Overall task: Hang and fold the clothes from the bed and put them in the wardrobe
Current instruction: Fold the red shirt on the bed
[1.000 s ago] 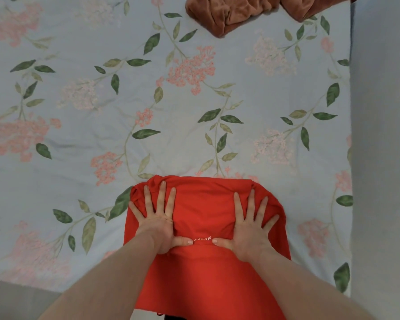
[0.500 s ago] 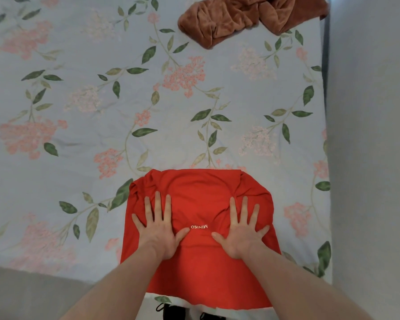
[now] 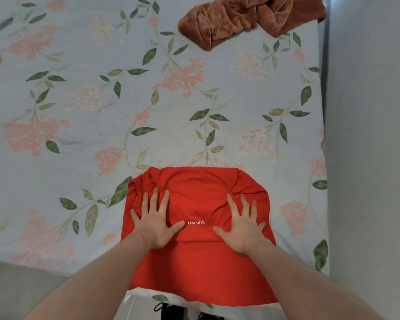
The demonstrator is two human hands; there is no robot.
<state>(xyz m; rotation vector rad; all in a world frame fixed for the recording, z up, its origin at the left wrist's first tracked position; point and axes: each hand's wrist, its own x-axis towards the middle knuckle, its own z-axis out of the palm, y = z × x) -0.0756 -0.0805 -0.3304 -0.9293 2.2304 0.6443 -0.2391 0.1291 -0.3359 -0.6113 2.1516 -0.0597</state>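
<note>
A red T-shirt [image 3: 199,266] with a small white logo lies partly folded at the near edge of the bed, its lower part hanging over the edge. My left hand [image 3: 156,221] lies flat on its left half with fingers spread. My right hand [image 3: 241,224] presses flat on its right half, where the cloth is creased. A crumpled brown garment [image 3: 245,18] lies at the far right of the bed.
The bed [image 3: 102,112] is covered by a pale blue sheet with pink flowers and green leaves. A grey wall [image 3: 370,146] runs along its right side. Dark shoes [image 3: 171,310] show on the floor below the red shirt.
The top part of the red shirt has been folded toward me, showing the logo. Both hands have slid slightly nearer and stay flat on it.
</note>
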